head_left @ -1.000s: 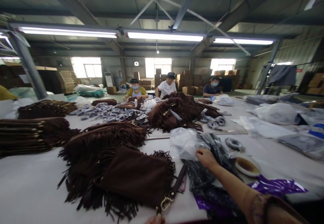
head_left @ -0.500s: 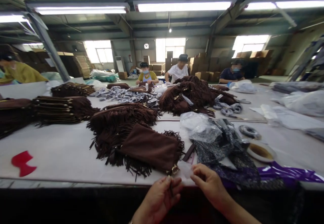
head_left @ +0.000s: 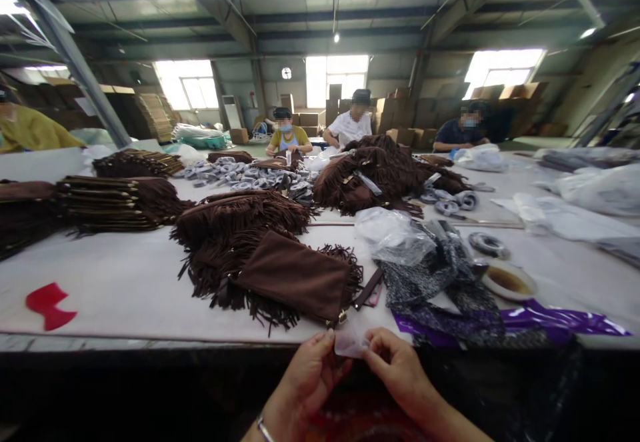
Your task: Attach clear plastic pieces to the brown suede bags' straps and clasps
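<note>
Two hands meet at the near edge of the table (head_left: 125, 295), and between them is a small clear bag (head_left: 351, 343). It is thin, see-through and slightly cloudy, crumpled at the pinch, and sits just off the table's front edge, below the brown pouch (head_left: 295, 275). The left hand (head_left: 305, 382) has fingers curled, thumb and forefinger closed on the bag's left side; a bracelet (head_left: 264, 429) shows at its wrist. The right hand (head_left: 397, 375) pinches the bag's right side the same way.

The pouch is dark brown suede with fringe along its edges and a gold clasp (head_left: 343, 317) at its near corner, close to the bag. More fringed pouches lie heaped behind it. To the right lie patterned fabric (head_left: 440, 282), a tape roll (head_left: 509, 281) and purple plastic (head_left: 560, 319). A red scrap (head_left: 47, 303) lies far left.
</note>
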A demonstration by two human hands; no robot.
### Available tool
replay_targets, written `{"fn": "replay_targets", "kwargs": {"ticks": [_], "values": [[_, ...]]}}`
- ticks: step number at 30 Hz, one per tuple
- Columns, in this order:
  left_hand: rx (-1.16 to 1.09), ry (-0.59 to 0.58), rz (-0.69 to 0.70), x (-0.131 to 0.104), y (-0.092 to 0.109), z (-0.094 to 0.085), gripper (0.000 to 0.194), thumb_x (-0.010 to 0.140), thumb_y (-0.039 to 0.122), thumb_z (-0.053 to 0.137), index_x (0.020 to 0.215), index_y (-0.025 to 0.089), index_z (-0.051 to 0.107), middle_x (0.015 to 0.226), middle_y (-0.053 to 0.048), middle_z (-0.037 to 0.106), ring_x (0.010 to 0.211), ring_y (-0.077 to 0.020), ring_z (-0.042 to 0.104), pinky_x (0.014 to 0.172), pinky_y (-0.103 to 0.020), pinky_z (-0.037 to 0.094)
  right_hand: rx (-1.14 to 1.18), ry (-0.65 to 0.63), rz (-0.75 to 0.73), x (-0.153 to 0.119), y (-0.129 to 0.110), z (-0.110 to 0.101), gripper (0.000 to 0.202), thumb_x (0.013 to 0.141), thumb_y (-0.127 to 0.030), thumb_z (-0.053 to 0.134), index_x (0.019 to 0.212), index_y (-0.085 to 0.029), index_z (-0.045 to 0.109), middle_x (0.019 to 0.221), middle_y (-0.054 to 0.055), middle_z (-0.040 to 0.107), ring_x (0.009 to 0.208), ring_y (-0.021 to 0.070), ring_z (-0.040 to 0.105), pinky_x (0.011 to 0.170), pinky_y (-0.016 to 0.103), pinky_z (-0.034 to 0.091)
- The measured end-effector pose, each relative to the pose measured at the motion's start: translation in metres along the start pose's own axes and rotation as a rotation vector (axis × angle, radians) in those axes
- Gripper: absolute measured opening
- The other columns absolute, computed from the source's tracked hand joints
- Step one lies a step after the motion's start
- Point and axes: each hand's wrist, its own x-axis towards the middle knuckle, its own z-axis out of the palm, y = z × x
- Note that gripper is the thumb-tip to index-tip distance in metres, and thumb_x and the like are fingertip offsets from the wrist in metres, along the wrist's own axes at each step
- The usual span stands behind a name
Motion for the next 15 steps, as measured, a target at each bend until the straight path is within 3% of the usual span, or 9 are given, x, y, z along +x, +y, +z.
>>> {"fn": "replay_targets", "kwargs": {"ticks": [5, 8, 15], "values": [[-0.026, 0.012, -0.043, -0.001, 0.004, -0.001, 0.010, 0.089, 0.024, 0.065, 0.095, 0.017, 0.066, 0.106, -0.008, 0.070, 0.099, -0.0223, 0.063, 0.082, -0.042, 0.055, -0.255, 0.116, -0.210, 0.001, 0.002, -0.006, 0.017, 0.084, -0.018, 0.052, 0.069, -0.022, 0.047, 0.095, 0.006, 0.063, 0.078, 0.0195, 0.061, 0.072, 0.031, 0.046], [-0.009, -0.033, -0.051, -0.004, 0.006, 0.001, 0.010, 0.088, 0.026, 0.066, 0.092, 0.017, 0.066, 0.101, -0.005, 0.068, 0.096, -0.0209, 0.063, 0.082, -0.041, 0.055, -0.324, 0.165, -0.318, 0.004, 0.002, -0.004, 0.018, 0.086, -0.014, 0.048, 0.069, -0.023, 0.046, 0.096, 0.008, 0.063, 0.090, 0.0222, 0.062, 0.080, 0.034, 0.047], [0.156, -0.019, -0.034, -0.006, 0.003, 0.009, 0.019, 0.082, 0.031, 0.073, 0.089, 0.016, 0.065, 0.092, -0.006, 0.066, 0.086, -0.0175, 0.061, 0.075, -0.034, 0.055, -0.278, 0.176, -0.275, 0.009, -0.005, 0.000, 0.019, 0.087, -0.020, 0.052, 0.069, -0.023, 0.047, 0.095, 0.007, 0.064, 0.088, 0.0216, 0.063, 0.077, 0.031, 0.049]]}}
